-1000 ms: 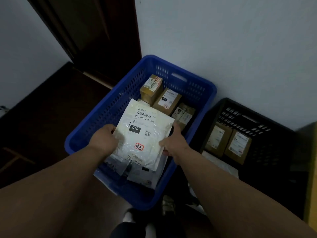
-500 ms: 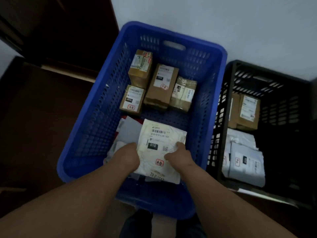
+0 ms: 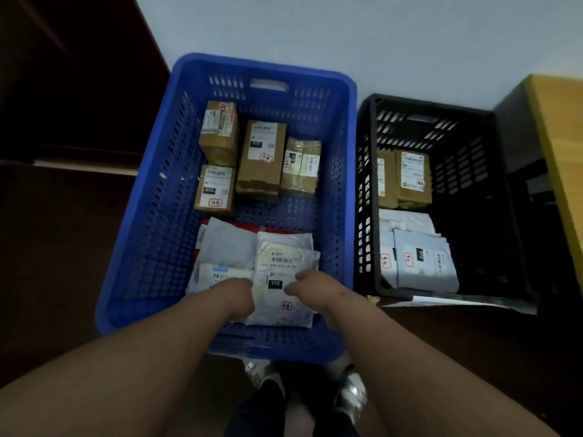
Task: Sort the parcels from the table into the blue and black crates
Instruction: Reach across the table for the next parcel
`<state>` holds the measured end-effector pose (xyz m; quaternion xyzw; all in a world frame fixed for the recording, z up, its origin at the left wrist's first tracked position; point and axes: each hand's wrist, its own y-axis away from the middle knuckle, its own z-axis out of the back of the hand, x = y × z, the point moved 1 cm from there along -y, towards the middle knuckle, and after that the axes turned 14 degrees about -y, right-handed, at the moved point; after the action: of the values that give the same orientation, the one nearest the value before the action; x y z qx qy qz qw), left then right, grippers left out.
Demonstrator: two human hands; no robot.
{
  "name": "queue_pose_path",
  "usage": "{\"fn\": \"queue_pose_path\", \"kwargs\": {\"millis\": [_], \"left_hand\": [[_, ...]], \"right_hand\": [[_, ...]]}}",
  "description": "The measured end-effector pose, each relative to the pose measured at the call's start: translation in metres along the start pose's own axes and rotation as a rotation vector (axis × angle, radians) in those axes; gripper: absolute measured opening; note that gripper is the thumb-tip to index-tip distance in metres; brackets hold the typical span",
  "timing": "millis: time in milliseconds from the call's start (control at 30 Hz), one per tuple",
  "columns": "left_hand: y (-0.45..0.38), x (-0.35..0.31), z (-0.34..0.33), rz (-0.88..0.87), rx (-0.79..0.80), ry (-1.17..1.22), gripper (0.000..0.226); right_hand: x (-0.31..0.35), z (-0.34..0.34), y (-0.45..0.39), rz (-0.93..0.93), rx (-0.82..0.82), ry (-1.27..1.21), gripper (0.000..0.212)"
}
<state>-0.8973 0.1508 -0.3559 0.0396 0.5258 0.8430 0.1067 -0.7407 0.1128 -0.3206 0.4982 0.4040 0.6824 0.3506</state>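
Two crates sit side by side on the floor by the wall. The blue crate has four brown boxes at its far end and a pile of soft bags at the near end. The black crate has two brown boxes and some grey bags.

Both hands are low in the blue crate, on a white bag marked 010 that lies on top of the pile. The left hand is on its left edge and the right hand is on its right edge. The fingers look curled, but I cannot tell if they grip the bag or just rest on it.

I think this bag is as good as put down. Many parcels are sorted. Only a corner of the desk shows, so I cannot tell how many are left.
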Motion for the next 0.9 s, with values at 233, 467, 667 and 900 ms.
{"fn": "queue_pose_path", "kwargs": {"millis": [233,467,667,900], "left_hand": [[0.06,-0.038,0.018,-0.018,-0.256,0.078,0.056],[0.137,-0.133,0.02,-0.102,-0.466,0.108,0.052],[0.196,-0.258,0.014,-0.218,-0.565,0.044,0.053],[0.224,-0.389,0.011,-0.414,-0.593,-0.047,0.051]], "right_hand": [[-0.009,0.042,0.058,0.213,-0.028,-0.092,0.056],[-0.069,0.128,0.151,0.361,-0.132,-0.05,0.04],[-0.149,0.221,0.222,0.356,-0.24,-0.051,0.047],[-0.234,0.31,0.269,0.371,-0.463,-0.208,0.045]]}}
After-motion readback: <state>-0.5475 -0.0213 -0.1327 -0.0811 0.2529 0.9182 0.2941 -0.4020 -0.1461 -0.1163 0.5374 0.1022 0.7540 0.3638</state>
